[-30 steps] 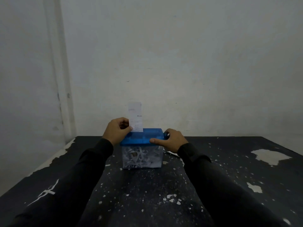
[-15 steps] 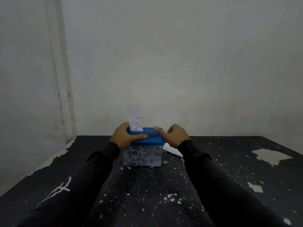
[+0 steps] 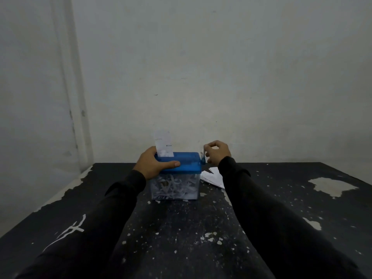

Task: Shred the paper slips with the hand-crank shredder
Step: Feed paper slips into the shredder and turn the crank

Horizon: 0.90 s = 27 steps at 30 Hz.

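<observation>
Right hand (image 3: pixel 218 153) shifts from the blue lid (image 3: pixel 181 161) to pinch the small crank (image 3: pixel 203 156); left hand (image 3: pixel 154 165) grips the light shredder (image 3: pixel 175 178), flimsy slip (image 3: pixel 163 144) upright.

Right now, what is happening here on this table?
A person is shredding paper with a small hand-crank shredder. The left hand holds the blue lid steady, thumb across the front. The right hand pinches the crank handle at the shredder's right side. One paper slip stands upright in the slot, not yet pulled through. The clear bin below holds shreds, and more slips lie on the table to the right.
</observation>
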Each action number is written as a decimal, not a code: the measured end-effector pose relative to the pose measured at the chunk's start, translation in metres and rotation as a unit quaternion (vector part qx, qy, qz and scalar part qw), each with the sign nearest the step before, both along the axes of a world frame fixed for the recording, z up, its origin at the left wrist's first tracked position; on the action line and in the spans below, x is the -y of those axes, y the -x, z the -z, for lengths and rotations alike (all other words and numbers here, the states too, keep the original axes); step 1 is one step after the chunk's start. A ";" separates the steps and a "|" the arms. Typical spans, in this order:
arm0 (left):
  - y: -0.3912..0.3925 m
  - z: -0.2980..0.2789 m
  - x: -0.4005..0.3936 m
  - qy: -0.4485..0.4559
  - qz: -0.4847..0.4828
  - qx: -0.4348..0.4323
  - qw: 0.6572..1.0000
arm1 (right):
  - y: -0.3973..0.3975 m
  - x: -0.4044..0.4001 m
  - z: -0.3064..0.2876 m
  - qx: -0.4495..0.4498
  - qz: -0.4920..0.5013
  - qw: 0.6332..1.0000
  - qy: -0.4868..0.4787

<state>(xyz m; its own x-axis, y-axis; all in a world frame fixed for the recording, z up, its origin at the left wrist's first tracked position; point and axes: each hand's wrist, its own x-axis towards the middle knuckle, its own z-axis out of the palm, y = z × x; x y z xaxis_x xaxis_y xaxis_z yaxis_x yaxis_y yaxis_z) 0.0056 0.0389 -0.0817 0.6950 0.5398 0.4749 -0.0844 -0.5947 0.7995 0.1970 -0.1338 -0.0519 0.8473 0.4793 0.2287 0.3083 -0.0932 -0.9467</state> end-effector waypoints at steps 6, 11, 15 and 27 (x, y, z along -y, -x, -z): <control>-0.001 0.002 0.000 0.010 0.000 0.000 1.000 | -0.005 0.002 0.061 0.055 0.002 0.989 0.138; 0.000 0.001 0.000 0.006 -0.003 -0.010 1.000 | 0.010 0.024 0.075 0.116 0.003 0.977 0.179; 0.001 -0.001 0.001 -0.003 -0.002 -0.016 1.000 | 0.028 0.040 0.071 0.112 -0.009 0.989 0.098; 0.002 -0.001 0.000 -0.022 -0.008 -0.022 0.999 | 0.009 0.017 -0.004 0.070 -0.057 0.996 -0.009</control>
